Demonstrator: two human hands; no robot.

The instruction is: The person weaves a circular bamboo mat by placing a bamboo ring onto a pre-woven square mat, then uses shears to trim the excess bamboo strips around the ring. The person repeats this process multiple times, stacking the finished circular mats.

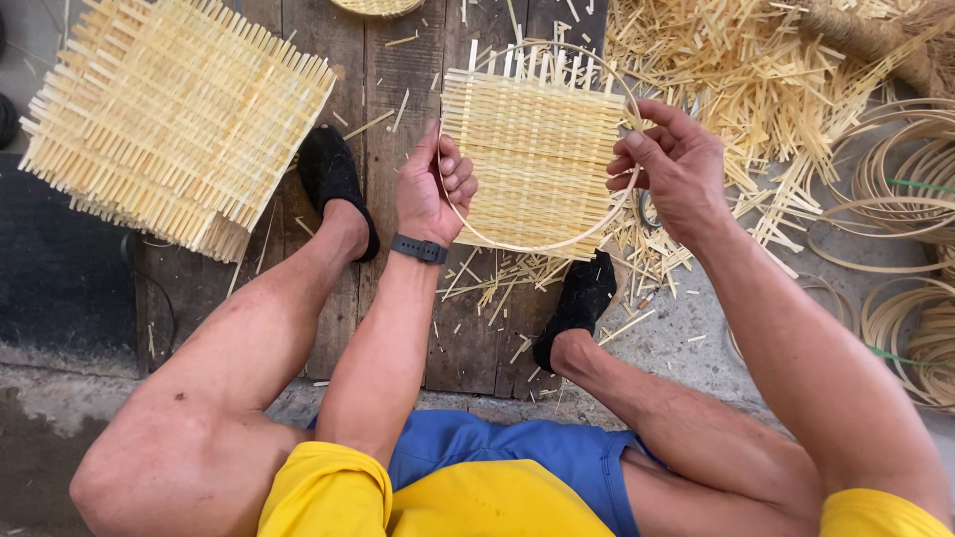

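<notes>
Under me run the dark wooden planks (398,70), lengthwise away from my knees. On them to my left lies a stack of square woven bamboo mats (174,114), turned cornerwise, strip ends bristling all round. At upper right spreads a heap of bamboo offcuts (756,70), and beside it at the right edge lie coiled bamboo hoops (910,169).

Between my hands I hold one woven bamboo mat (532,149) above the planks, flat side facing me. Its loose uncut ends point away from me; the woven strips run crosswise. A thin bamboo ring (517,246) lies around it.

My left hand (433,189) curls its fingers over the mat's left edge, gripping it. My right hand (671,164) pinches the right edge, other fingers loosely bent.
</notes>
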